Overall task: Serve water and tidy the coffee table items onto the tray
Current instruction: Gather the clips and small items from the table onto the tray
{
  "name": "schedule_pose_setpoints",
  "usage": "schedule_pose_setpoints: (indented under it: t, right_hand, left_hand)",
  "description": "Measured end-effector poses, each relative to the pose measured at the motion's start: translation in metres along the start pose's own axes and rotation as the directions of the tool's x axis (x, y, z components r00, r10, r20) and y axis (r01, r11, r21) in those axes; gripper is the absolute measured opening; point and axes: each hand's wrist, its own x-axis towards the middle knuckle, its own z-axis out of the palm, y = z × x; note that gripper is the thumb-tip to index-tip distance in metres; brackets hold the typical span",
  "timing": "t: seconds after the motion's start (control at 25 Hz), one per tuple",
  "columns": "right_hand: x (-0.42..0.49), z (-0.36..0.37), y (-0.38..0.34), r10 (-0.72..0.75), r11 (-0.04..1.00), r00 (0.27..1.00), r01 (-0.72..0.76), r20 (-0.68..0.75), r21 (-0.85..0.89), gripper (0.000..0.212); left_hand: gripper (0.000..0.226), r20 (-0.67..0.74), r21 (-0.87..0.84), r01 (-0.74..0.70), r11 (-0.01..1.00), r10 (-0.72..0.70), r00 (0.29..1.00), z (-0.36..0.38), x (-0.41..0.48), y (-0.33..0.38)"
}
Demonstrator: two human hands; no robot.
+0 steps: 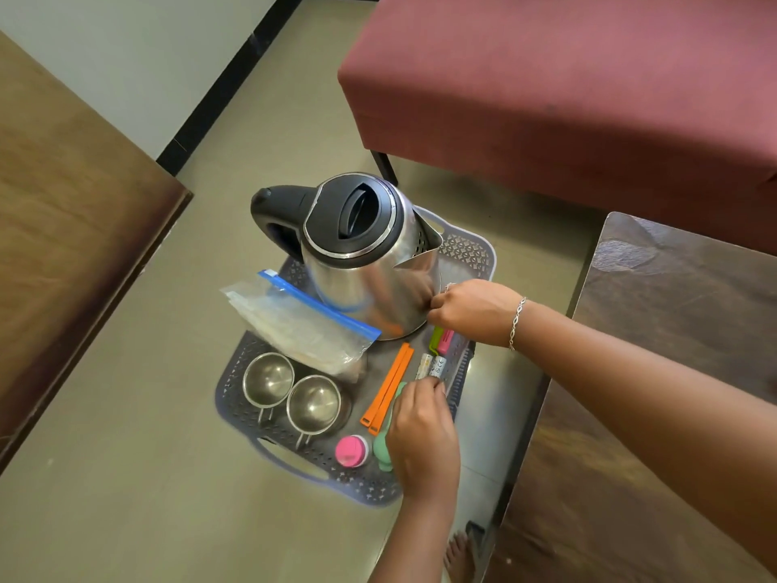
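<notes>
head view, looking down: maroon sofa (567,77) across the top, dark wooden table (672,372) at right, and a grey perforated tray (471,254) on the tiled floor between them. biggest thing on the tray is the steel kettle (361,263), upright at the far end, black lid shut, handle pointing left; likely heavy if filled and its polished wall slippery, so the handle is the place to hold, not the body. leaning against it, a zip bag (302,326) with a blue seal, soft and limp, best lifted by the sealed edge. two steel cups (290,393) stand side by side at the near left, rigid and light, each with a small handle. orange bag clips (387,385) lie just right of them, stiff plastic. a pink cap-like item (351,451) and a pale green piece (382,450) sit near the front rim. small batteries (433,366) lie by the right wall, prone to roll; print on them reads like "ce", otherwise too small. right hand (475,309) is curled shut beside the kettle's base, what it pinches i cannot tell. left hand (424,435) has fingertips closed on the near end of the batteries.
</notes>
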Motion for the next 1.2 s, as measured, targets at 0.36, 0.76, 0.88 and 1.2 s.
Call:
schedule_pose_setpoints:
  t: [0.36,0.76,0.88,1.2]
  right_hand:
    - [-0.001,0.011,0.007,0.032,0.988,0.997,-0.042,0.068,0.149,0.038]
    - [-0.117,0.022,-0.031,0.446,0.887,0.747,-0.298,-0.493,0.351,0.024]
    - [-0.18,0.039,-0.052,0.603,0.794,0.627,-0.409,-0.494,0.449,0.026]
    - [-0.373,0.061,-0.074,0.803,0.596,0.435,-0.594,-0.407,0.541,0.04]
  left_hand:
    - [0.008,0.005,0.047,-0.083,0.995,0.083,0.997,0.006,-0.003,-0.005]
    - [0.045,0.152,0.079,-0.112,0.991,0.099,0.983,-0.013,-0.021,0.029]
    - [0.066,0.223,0.141,-0.287,0.948,0.252,0.942,-0.014,-0.049,0.056]
    - [0.066,0.558,0.233,-0.552,0.8,0.355,0.75,0.016,-0.168,0.176]
